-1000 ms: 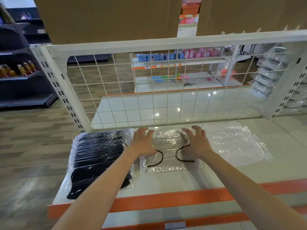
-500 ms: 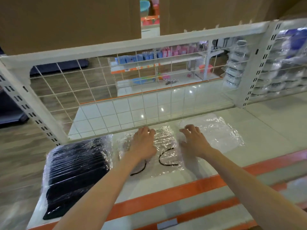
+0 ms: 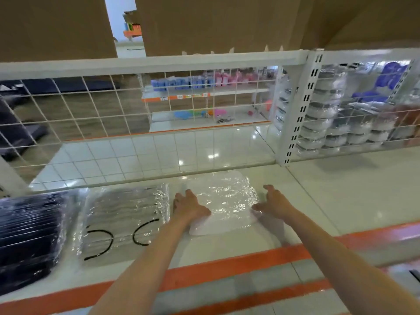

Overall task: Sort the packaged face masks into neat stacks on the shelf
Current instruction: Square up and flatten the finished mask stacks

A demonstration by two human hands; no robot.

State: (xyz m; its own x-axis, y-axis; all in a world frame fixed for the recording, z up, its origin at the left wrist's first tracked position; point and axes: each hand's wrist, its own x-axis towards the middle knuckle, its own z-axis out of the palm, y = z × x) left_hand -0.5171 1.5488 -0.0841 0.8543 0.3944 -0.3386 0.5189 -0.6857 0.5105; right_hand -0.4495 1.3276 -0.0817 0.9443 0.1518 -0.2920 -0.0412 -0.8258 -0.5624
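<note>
**Squaring the white pack**

While both forearms reach over the orange-edged white shelf (image 3: 227, 244), the left hand (image 3: 189, 206) and right hand (image 3: 273, 204) flank the clear-wrapped white mask pack (image 3: 223, 204), fingers relaxed and spread along its sides, gripping nothing. Even inward pressure should align it beside the grey mask pack with black ear loops (image 3: 125, 220) and the black mask pack (image 3: 29, 237), parallel to the white wire-grid backing (image 3: 109, 123).

Single head-worn view, forward and down, close over the shelf (image 3: 318, 201).
</note>
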